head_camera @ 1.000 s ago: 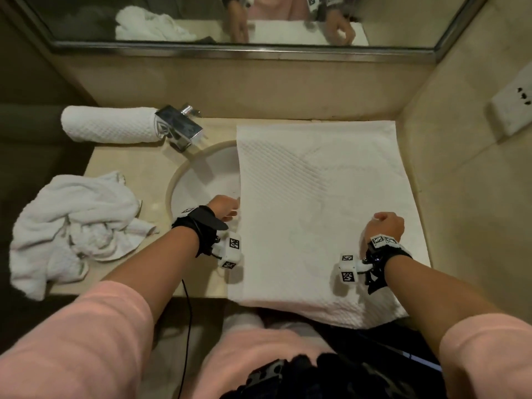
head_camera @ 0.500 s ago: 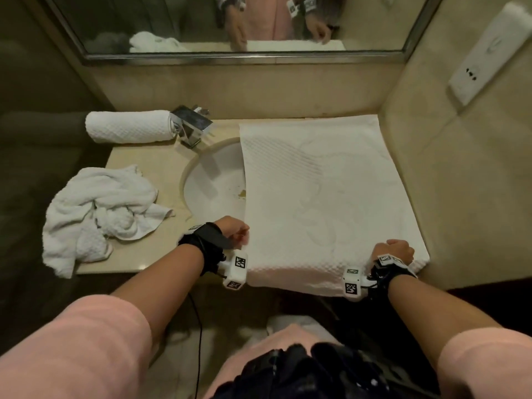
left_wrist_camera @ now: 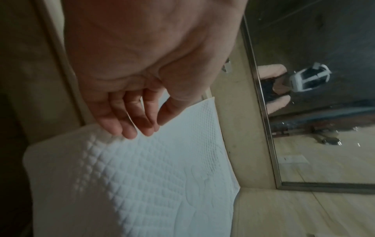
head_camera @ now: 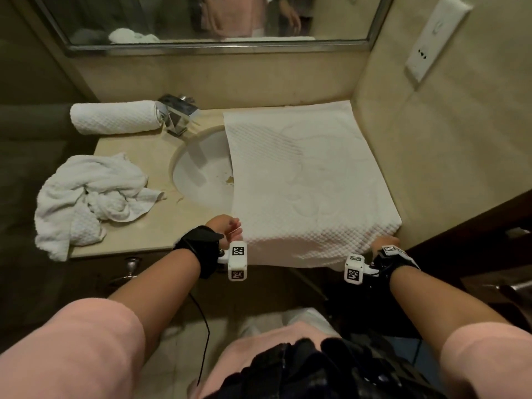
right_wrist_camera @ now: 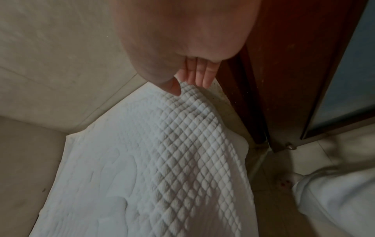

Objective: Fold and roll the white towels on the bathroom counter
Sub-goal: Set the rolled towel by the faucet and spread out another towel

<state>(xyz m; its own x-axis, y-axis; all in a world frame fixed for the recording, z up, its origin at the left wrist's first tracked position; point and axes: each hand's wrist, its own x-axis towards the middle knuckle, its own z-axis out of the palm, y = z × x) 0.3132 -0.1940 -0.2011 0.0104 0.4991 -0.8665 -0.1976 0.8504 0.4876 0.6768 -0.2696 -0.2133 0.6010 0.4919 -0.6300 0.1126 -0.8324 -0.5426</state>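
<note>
Pinching the spread towel's (head_camera: pixel 311 180) near corners, left hand (head_camera: pixel 227 228) and right hand (head_camera: pixel 384 245) keep it taut across the counter (head_camera: pixel 138 156) for folding.

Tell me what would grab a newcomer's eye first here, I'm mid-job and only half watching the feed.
The big white towel spread flat over the right of the counter, covering part of the sink, with the left hand and right hand pinching its near corners at the counter's front edge. Next, the crumpled towel heaped at the left end, and the rolled towel lying by the faucet at the back.
</note>
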